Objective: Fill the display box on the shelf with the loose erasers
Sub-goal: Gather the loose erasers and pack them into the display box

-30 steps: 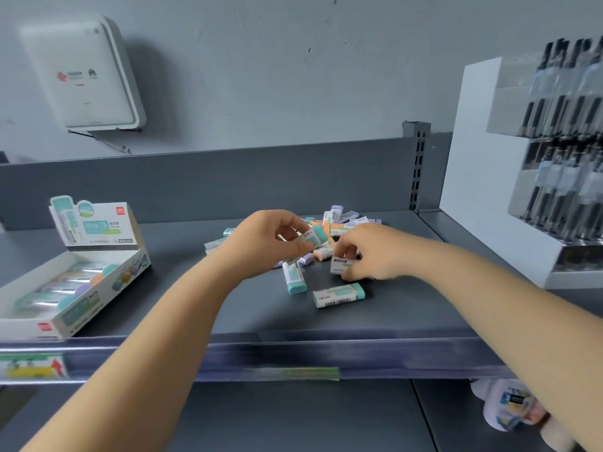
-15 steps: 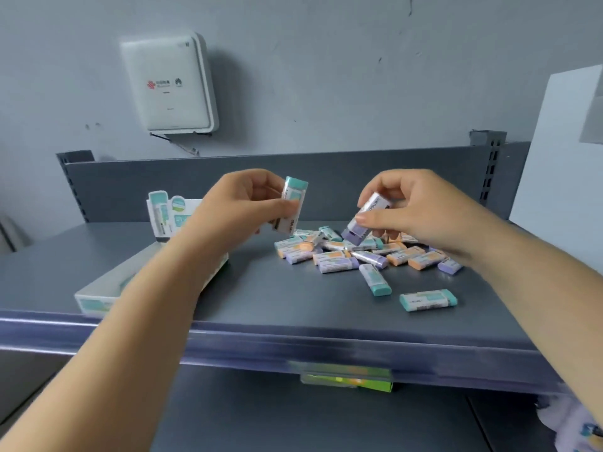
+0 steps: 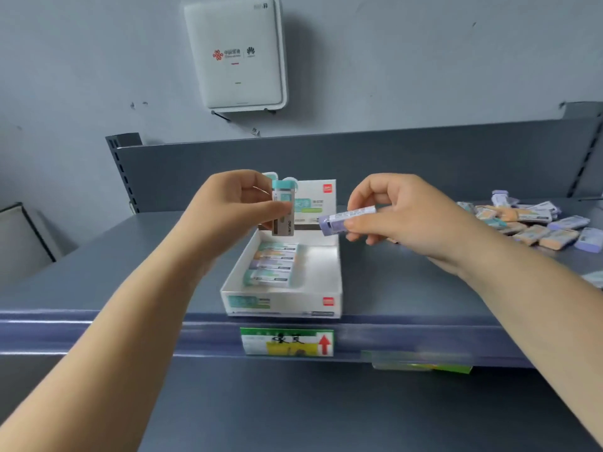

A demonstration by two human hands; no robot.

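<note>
Left hand (image 3: 228, 208) clenched in a pinch grip on a teal-capped eraser (image 3: 283, 207), held upright above the back of the display box (image 3: 280, 300). Right hand (image 3: 414, 216) closed on a purple eraser (image 3: 346, 219), held roughly level, purple end pointing left, just beside the box's upright back flap. Display box at the front edge of the shelf (image 3: 408, 288), four erasers stacked flat along its left side, right side bare. Loose erasers (image 3: 528, 225) piled on the shelf at far right, well apart from the box. Compared with half a second ago: both hands now over the box instead of the pile, box centred in view, pile pushed to the right edge
</note>
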